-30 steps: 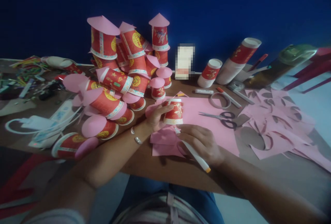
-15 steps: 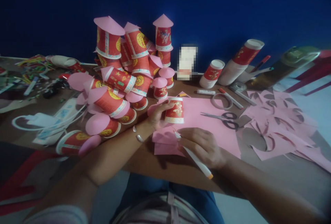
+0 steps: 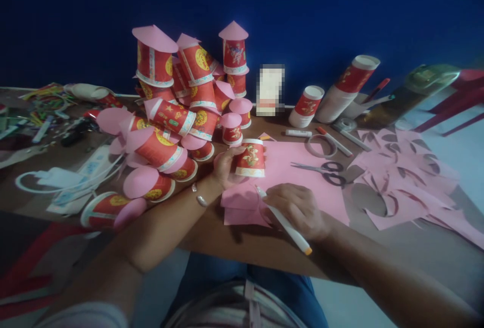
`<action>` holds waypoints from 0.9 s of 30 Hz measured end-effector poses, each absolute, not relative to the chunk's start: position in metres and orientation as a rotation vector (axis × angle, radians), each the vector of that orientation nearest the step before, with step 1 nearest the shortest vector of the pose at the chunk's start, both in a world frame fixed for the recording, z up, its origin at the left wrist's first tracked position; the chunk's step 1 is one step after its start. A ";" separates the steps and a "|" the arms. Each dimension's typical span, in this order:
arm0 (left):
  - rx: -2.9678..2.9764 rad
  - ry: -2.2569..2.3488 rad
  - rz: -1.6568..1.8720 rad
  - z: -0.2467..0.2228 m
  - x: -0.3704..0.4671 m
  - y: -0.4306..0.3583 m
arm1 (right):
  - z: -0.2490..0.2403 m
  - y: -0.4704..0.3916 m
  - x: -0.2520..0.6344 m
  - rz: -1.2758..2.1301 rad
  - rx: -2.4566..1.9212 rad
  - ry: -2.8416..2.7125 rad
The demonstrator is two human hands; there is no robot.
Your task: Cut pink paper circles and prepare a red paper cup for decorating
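My left hand (image 3: 227,167) is wrapped round a red paper cup (image 3: 250,158) with a gold pattern, held upside down over pink paper. In my right hand (image 3: 297,208) is a white marker (image 3: 290,231) with an orange end, its tip up and to the left, just below the cup. A small gap shows between tip and cup. Beneath both hands lie sheets of pink paper (image 3: 310,194). Open-bladed scissors (image 3: 328,170) rest on the paper to the right of the cup.
Finished-looking cups with pink cone tops (image 3: 155,58) are piled at the left. A power strip (image 3: 75,186) lies nearer me. At the back right are stacked paper cups (image 3: 342,93), a tape roll (image 3: 321,147) and a tall bottle (image 3: 423,83). Cut pink scraps (image 3: 408,176) cover the right side.
The whole view has shifted a little. The cup in my left hand has moved slightly left and up, and the marker tip is a little lower relative to it.
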State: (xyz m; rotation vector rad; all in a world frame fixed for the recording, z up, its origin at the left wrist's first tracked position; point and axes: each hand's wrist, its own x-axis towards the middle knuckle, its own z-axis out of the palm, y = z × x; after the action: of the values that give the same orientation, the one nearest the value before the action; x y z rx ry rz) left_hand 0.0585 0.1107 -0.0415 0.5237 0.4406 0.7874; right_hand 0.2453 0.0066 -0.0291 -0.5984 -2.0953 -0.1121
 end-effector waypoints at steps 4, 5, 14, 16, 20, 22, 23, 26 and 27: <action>0.540 0.430 0.782 -0.045 0.059 0.111 | -0.034 0.009 0.249 -0.119 -0.637 -2.083; 0.538 0.431 0.778 -0.045 0.059 0.111 | -0.035 0.009 0.249 -0.117 -0.639 -2.080; 0.565 0.470 0.792 -0.044 0.063 0.110 | -0.030 0.008 0.249 -0.114 -0.639 -2.091; 0.575 0.503 0.831 -0.044 0.064 0.109 | -0.030 0.008 0.250 -0.114 -0.657 -2.089; 0.598 0.493 0.888 -0.042 0.067 0.107 | -0.028 0.009 0.250 -0.131 -0.660 -2.107; 0.614 0.475 0.877 -0.040 0.068 0.106 | -0.027 0.010 0.251 -0.146 -0.668 -2.103; 0.623 0.472 0.869 -0.039 0.068 0.105 | -0.027 0.010 0.251 -0.149 -0.677 -2.097; 0.647 0.475 0.876 -0.038 0.068 0.104 | -0.026 0.011 0.252 -0.151 -0.689 -2.095; 0.659 0.474 0.881 -0.038 0.069 0.105 | -0.026 0.011 0.252 -0.148 -0.685 -2.100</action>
State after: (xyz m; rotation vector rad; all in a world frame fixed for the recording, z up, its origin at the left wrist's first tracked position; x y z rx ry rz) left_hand 0.0686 0.1045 -0.0381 0.6587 0.4739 0.8810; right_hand 0.2518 0.0105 -0.0263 -0.6848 -2.1000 -0.1481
